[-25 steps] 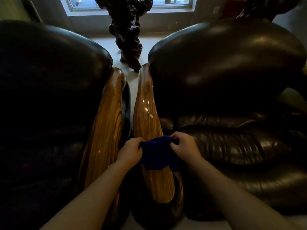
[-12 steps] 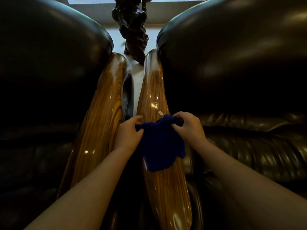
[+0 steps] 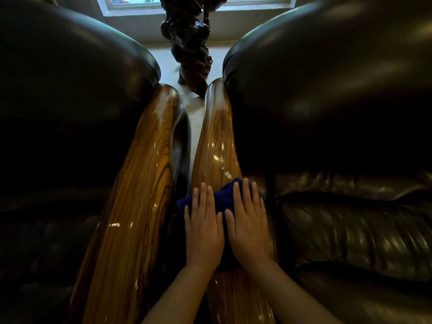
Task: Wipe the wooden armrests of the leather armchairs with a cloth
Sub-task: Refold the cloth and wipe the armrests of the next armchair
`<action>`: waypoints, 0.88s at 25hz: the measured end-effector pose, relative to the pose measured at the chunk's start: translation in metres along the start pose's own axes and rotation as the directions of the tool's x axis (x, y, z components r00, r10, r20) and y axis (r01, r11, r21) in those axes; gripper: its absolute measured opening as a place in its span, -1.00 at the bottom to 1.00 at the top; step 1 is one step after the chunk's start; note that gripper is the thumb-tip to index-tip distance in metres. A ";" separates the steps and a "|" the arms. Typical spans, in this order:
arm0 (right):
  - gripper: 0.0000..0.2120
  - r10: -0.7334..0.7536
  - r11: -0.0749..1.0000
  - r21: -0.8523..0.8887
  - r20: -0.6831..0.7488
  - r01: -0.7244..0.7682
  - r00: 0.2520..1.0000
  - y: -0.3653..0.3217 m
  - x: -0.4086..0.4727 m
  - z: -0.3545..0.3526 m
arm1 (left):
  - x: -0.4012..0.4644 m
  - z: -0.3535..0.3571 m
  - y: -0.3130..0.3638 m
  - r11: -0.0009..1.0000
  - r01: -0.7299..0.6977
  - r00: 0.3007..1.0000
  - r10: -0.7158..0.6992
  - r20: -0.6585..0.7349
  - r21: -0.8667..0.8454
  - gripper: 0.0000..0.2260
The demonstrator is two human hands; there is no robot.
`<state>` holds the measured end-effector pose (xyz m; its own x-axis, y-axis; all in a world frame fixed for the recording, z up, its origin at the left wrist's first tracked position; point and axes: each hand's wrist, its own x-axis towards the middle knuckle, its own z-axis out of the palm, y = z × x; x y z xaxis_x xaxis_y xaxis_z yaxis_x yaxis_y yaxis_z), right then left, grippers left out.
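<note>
Two dark leather armchairs stand side by side, one on the left (image 3: 70,90) and one on the right (image 3: 327,90). Their glossy wooden armrests run next to each other: the left chair's armrest (image 3: 145,183) and the right chair's armrest (image 3: 215,141). A dark blue cloth (image 3: 222,195) lies across the right chair's armrest. My left hand (image 3: 203,230) and my right hand (image 3: 247,225) rest flat on it, side by side, fingers stretched out. Most of the cloth is hidden under my palms. A few small wet spots (image 3: 225,174) sit on the wood just beyond the cloth.
A narrow gap of pale floor (image 3: 195,118) separates the two armrests. A dark carved wooden sculpture (image 3: 189,43) stands behind the gap, under a window (image 3: 131,5). The right chair's seat cushion (image 3: 350,230) lies to the right of my hands.
Both hands have let go of the pinched cloth edge and now lie flat on top of it. The cloth has been spread on the armrest. The camera has come closer.
</note>
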<state>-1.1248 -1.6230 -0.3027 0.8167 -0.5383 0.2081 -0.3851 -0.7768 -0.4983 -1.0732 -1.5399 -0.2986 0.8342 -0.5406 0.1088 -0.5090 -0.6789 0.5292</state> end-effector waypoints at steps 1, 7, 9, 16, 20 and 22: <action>-0.47 0.045 0.999 0.016 -0.005 -0.045 0.999 0.000 0.007 0.008 | 0.005 0.010 -0.002 0.999 0.044 0.999 -0.044 -0.007 -0.004 -0.52; -0.46 0.088 0.993 -0.073 -0.072 -0.093 0.993 -0.001 0.055 0.027 | 0.054 0.022 -0.012 0.997 0.079 0.986 -0.077 -0.148 0.008 -0.50; -0.46 0.094 0.990 -0.100 -0.051 -0.099 0.994 -0.004 0.067 0.025 | 0.064 0.017 -0.011 0.996 0.092 0.988 -0.091 -0.125 -0.004 -0.50; -0.47 0.118 0.990 -0.079 0.009 -0.117 0.993 -0.006 0.114 0.020 | 0.114 0.007 -0.011 0.998 0.049 0.998 -0.050 -0.034 -0.043 -0.52; -0.44 0.127 0.991 -0.049 0.035 -0.125 0.991 -0.004 0.142 0.023 | 0.145 0.007 -0.014 0.997 0.019 1.000 -0.019 -0.005 -0.077 -0.53; -0.45 0.132 0.990 -0.045 0.050 -0.130 0.990 -0.002 0.158 0.025 | 0.162 0.007 -0.014 0.995 0.022 1.000 -0.023 -0.002 -0.098 -0.53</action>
<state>-0.9837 -1.6983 -0.2899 0.7788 -0.6195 0.0983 -0.5069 -0.7139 -0.4831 -0.9324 -1.6219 -0.2946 0.8459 -0.5242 0.0986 -0.4670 -0.6387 0.6115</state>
